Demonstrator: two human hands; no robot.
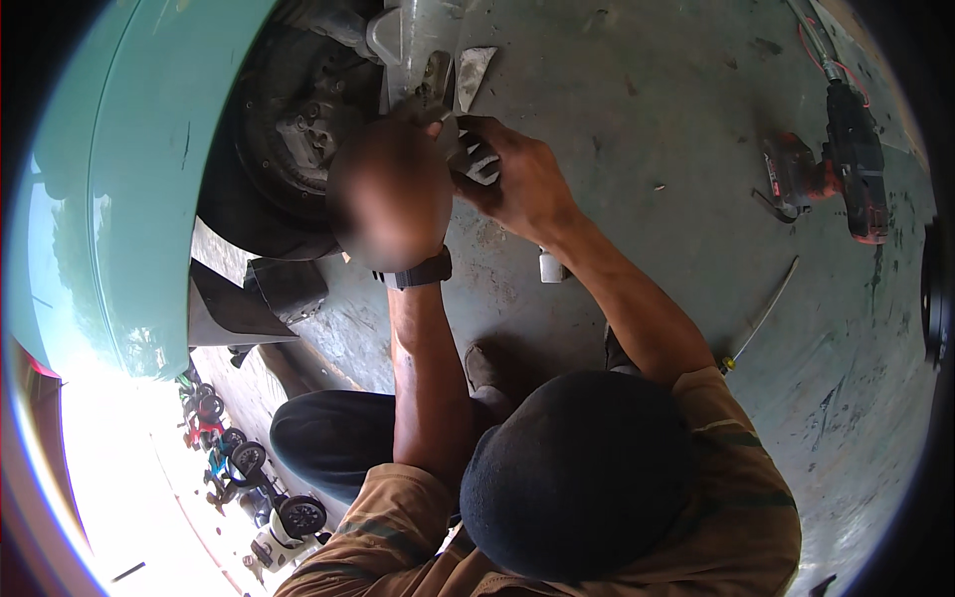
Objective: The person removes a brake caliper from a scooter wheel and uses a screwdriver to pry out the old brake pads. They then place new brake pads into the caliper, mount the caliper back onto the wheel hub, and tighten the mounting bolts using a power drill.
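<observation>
My right hand (522, 179) reaches in beside the wheel well, its thumb and fingers curled round a small dark part with pale grey patches (482, 161); its exact kind cannot be made out. Close against it on the left is my left hand (393, 194), wearing a dark wrist band (416, 270). A blur covers most of that hand, hiding its fingers and anything in them. Behind the hands, a dirty wheel hub assembly (308, 139) shows metal fittings inside a dark round rim. A worn metal bracket-like piece (434, 78) lies just beyond the hands.
A pale green vehicle panel (129, 179) fills the left side. On the grey floor are a pale flat piece (477, 78), a small white cylinder (551, 267), a cordless power tool (858, 164) and a thin-shafted screwdriver (764, 320). Motorcycles (249, 463) stand at lower left.
</observation>
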